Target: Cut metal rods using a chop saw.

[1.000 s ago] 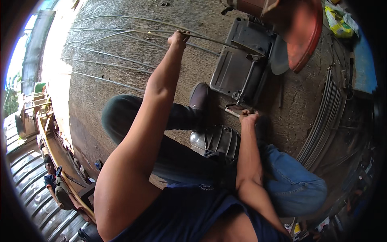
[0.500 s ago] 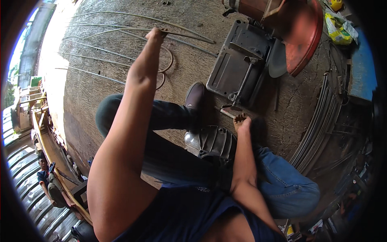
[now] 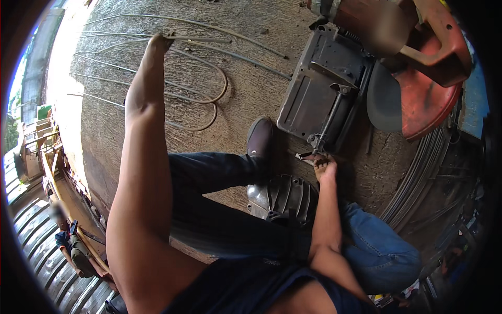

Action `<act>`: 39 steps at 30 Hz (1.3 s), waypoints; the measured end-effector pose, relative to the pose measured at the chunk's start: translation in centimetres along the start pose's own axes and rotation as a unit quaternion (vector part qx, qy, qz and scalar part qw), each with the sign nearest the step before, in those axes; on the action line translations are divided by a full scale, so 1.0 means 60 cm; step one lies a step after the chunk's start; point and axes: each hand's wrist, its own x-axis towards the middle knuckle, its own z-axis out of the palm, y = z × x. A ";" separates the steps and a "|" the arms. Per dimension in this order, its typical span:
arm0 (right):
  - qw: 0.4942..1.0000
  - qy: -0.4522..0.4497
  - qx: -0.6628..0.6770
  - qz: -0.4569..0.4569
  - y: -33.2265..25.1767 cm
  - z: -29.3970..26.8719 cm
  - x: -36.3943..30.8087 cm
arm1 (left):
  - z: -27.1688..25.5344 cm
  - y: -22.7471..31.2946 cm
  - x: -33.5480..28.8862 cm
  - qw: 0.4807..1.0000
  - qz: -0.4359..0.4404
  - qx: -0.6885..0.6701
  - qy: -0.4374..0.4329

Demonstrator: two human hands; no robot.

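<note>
My left hand (image 3: 159, 42) is stretched far out to the left, its fingers closed round a thin metal rod (image 3: 204, 39) just above the floor. My right hand (image 3: 325, 166) is at the near end of a cut-off saw, with curled fingers on the small crank handle (image 3: 306, 157) of its vise screw (image 3: 329, 115). The saw's dark metal base (image 3: 298, 102) lies on the floor. Its grey cutting disc (image 3: 384, 97) and red guard (image 3: 429, 107) stand at the right of the base, with nothing visible clamped in the vise.
More long rods (image 3: 251, 65), some bent into loops (image 3: 226, 83), lie on the rough floor (image 3: 235, 120). A ribbed metal housing (image 3: 285, 199) is by my legs. A bundle of rods (image 3: 413, 180) lies at the right. Another person (image 3: 78, 246) sits at far left.
My left hand has moved left with the rod, whose end is now farther from the saw. The red guard and disc have shifted right and nearer. My right hand stays at the crank.
</note>
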 end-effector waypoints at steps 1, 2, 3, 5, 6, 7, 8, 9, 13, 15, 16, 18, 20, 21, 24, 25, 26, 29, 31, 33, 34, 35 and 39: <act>1.000 -0.007 -0.007 -0.003 0.001 0.001 -0.003 | 0.041 -0.005 -0.028 0.998 -0.002 0.036 -0.042; 1.000 -0.017 -0.017 -0.012 0.002 0.003 -0.004 | 0.093 0.050 -0.054 0.997 0.004 -0.036 0.063; 1.000 -0.020 -0.018 -0.009 0.002 0.003 -0.005 | 0.145 0.077 -0.086 1.000 0.003 0.017 0.023; 0.999 -0.017 -0.023 -0.017 0.004 -0.001 -0.002 | 0.243 0.142 -0.141 0.972 -0.046 0.232 0.011; 0.999 -0.017 -0.034 -0.005 0.007 -0.005 0.001 | 0.278 0.171 -0.166 0.930 -0.053 0.363 -0.031; 0.999 -0.004 -0.042 0.000 0.009 -0.010 0.007 | 0.296 0.187 -0.186 0.868 -0.060 0.487 -0.073; 0.998 0.028 -0.050 0.002 0.013 -0.016 0.013 | 0.286 0.183 -0.209 0.825 0.005 0.547 -0.143; 0.998 0.001 -0.057 0.009 0.018 -0.022 0.020 | 0.282 0.166 -0.224 0.771 0.094 0.622 -0.094; 0.994 -0.022 -0.109 0.020 0.040 -0.042 0.043 | 0.168 0.028 -0.314 0.511 0.377 0.758 -0.151; 0.988 -0.030 -0.148 0.011 0.048 -0.047 0.046 | 0.102 -0.079 -0.376 0.560 0.238 0.762 -0.221; 0.986 -0.034 -0.165 0.001 0.049 -0.049 0.045 | 0.076 -0.135 -0.407 0.569 0.178 0.774 -0.214; 0.981 -0.034 -0.191 -0.017 0.044 -0.053 0.040 | 0.034 -0.238 -0.459 0.575 0.199 0.763 -0.218; 0.978 -0.018 -0.208 -0.032 0.031 -0.057 0.032 | 0.020 -0.313 -0.479 0.560 0.104 0.792 -0.221; 0.977 -0.035 -0.209 -0.036 0.022 -0.060 0.027 | 0.015 -0.342 -0.485 0.551 0.087 0.798 -0.229; 0.977 -0.037 -0.205 -0.043 -0.003 -0.066 0.016 | 0.010 -0.392 -0.482 0.542 0.100 0.806 -0.217; 0.978 -0.032 -0.202 -0.043 -0.009 -0.069 0.012 | 0.009 -0.403 -0.480 0.539 0.142 0.807 -0.195; 0.979 -0.008 -0.200 -0.047 -0.013 -0.070 0.009 | 0.007 -0.410 -0.479 0.533 0.195 0.806 -0.169; 0.975 -0.018 -0.218 -0.041 -0.014 -0.071 0.005 | 0.009 -0.421 -0.464 0.524 0.223 0.808 -0.150; 0.973 -0.028 -0.227 -0.043 -0.011 -0.070 0.005 | 0.014 -0.422 -0.452 0.558 0.158 0.792 -0.190; 0.970 -0.028 -0.239 -0.043 -0.009 -0.070 0.006 | 0.019 -0.423 -0.444 0.581 0.108 0.789 -0.169; 0.968 -0.031 -0.243 -0.044 -0.009 -0.072 0.007 | 0.021 -0.422 -0.441 0.595 0.095 0.780 -0.172; 0.967 -0.017 -0.249 -0.047 -0.010 -0.073 0.009 | 0.024 -0.419 -0.438 0.604 0.081 0.775 -0.170; 0.967 -0.040 -0.249 -0.027 -0.014 -0.083 0.021 | 0.033 -0.403 -0.441 0.600 0.119 0.776 -0.156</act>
